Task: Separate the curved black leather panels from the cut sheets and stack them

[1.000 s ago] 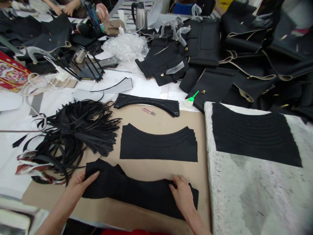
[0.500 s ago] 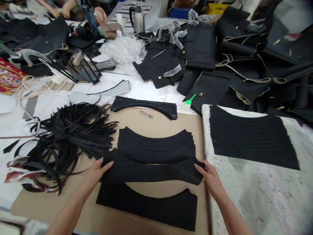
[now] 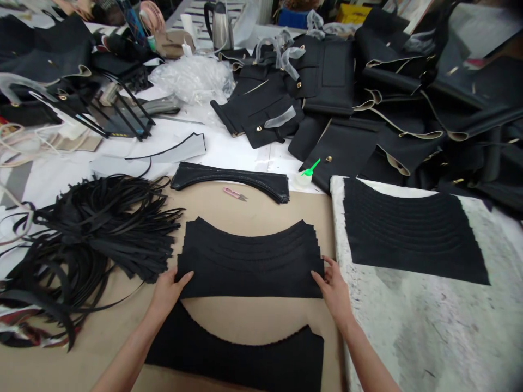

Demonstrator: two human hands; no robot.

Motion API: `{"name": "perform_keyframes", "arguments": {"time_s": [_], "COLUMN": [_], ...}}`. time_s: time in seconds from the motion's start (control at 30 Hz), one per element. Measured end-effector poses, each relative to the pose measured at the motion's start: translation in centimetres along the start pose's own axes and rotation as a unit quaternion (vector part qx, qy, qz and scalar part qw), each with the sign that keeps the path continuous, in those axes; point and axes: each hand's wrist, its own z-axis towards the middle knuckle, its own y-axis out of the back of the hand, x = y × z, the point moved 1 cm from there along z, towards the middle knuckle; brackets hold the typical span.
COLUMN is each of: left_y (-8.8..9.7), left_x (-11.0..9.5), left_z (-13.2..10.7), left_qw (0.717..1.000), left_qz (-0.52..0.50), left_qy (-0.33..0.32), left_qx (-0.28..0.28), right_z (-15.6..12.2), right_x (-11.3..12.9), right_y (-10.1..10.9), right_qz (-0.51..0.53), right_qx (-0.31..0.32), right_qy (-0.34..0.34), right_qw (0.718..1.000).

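A staggered stack of black curved leather-like pieces (image 3: 250, 247) lies on the tan board, its front piece flat over the others. My left hand (image 3: 170, 286) pinches the left end of that front piece, thumb on top. At its right end my right hand (image 3: 334, 283) holds the edge, thumb on the surface and fingers at the side. Closer to me rests another pile of black curved pieces (image 3: 245, 359), partly behind my left forearm. Beyond the stack are pink thread snips (image 3: 235, 194) and a bundle of narrow black curved pieces (image 3: 231, 179).
Black strips (image 3: 118, 228) lie heaped at left. On the right, a pale stained slab (image 3: 408, 326) carries overlapping black pieces (image 3: 412, 234). Behind stand a small bottle with a green tip (image 3: 304, 177), black bag parts (image 3: 339, 141), a black router (image 3: 126, 122) and a metal kettle (image 3: 220, 30).
Both hands have laid the held black piece down onto the front of the stack, lining it up with the staggered edges. The camera view has shifted slightly right.
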Motion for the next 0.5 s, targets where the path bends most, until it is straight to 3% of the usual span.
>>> {"name": "perform_keyframes", "arguments": {"time_s": [0.23, 0.5], "left_y": [0.1, -0.5], "left_x": [0.3, 0.5], "left_z": [0.0, 0.2], "left_qw": [0.998, 0.997], "left_qz": [-0.042, -0.067], "left_qy": [0.029, -0.005], "left_qx": [0.033, 0.042], "right_z": [1.0, 1.1], "right_x": [0.3, -0.1], "right_y": [0.2, 0.0], "right_qz": [-0.035, -0.099], "right_qx": [-0.025, -0.032], "right_qy": [0.028, 0.016], "right_qw": [0.999, 0.994]}}
